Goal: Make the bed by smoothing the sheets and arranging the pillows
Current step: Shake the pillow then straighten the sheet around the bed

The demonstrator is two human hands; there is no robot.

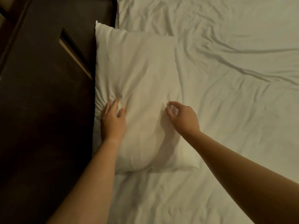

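Both hands on white pillow [142, 88]: left hand [113, 122] flat, right hand [182, 117] loosely curled, unclenched.

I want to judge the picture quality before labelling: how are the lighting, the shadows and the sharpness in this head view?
Head view: dim, warm yellowish light; the dark wooden headboard is almost black, with little detail; the right hand casts a soft shadow on the white square pillow; its fingers look slightly blurred; folds in the wrinkled white sheet show clear shadows; no glare.
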